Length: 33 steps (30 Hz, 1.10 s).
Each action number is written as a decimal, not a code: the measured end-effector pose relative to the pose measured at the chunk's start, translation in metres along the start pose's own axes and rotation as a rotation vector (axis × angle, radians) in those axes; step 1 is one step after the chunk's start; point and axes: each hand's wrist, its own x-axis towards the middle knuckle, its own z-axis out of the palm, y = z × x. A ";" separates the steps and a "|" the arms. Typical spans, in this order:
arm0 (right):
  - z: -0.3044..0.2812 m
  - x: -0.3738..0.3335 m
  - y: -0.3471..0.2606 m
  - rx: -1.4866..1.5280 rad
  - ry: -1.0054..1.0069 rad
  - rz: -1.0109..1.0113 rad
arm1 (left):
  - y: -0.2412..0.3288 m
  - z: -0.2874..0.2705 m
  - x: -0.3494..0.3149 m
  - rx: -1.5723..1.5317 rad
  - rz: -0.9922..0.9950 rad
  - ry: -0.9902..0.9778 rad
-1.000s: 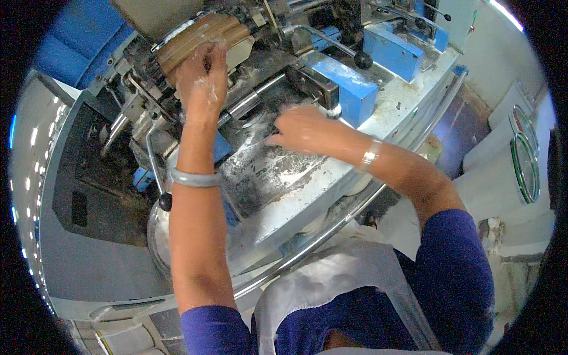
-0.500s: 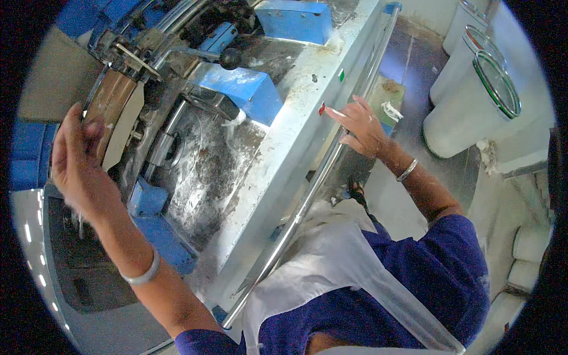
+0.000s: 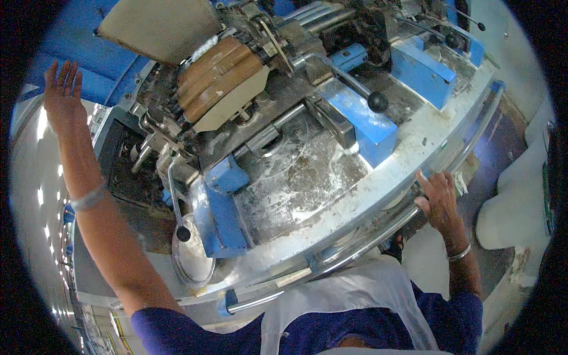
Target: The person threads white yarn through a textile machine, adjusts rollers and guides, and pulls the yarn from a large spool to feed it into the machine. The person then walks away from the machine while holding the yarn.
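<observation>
My left hand [image 3: 64, 97] is raised at the far left beside the machine, fingers stretched out and apart, with nothing in it. My right hand [image 3: 439, 198] is at the machine's front edge, just above the steel rail [image 3: 387, 228]. Its index finger points at the pale front panel and its thumb is apart. Whether the fingertip touches the panel cannot be made out. To the right of my left hand is the machine's brown ribbed drum [image 3: 219, 80], with a cream-coloured plate [image 3: 234, 103] along its lower side.
Black-knobbed levers [image 3: 377, 102] stick up from the machine. Blue housings [image 3: 361, 121] flank a steel bed [image 3: 296, 189] dusted with white powder. A round pan of white powder [image 3: 194, 257] stands at the lower left. A large white bin [image 3: 512, 213] is at the right.
My left hand has gone from beside the drum up and out to the left, its fingers now straight. The view has turned, showing more of the machine. My right hand stays by the front panel.
</observation>
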 end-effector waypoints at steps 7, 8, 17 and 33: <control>0.006 0.000 0.002 -0.003 0.066 -0.009 | -0.044 0.006 0.081 0.130 -0.357 0.033; 0.007 0.000 0.002 0.068 0.008 0.074 | -0.050 0.009 0.089 0.119 -0.414 0.026; 0.002 0.003 0.003 0.052 -0.088 0.077 | -0.076 0.047 0.093 -0.189 -0.572 0.079; 0.009 -0.001 0.014 -0.016 -0.056 -0.017 | -0.086 0.053 0.093 -0.141 -0.523 0.064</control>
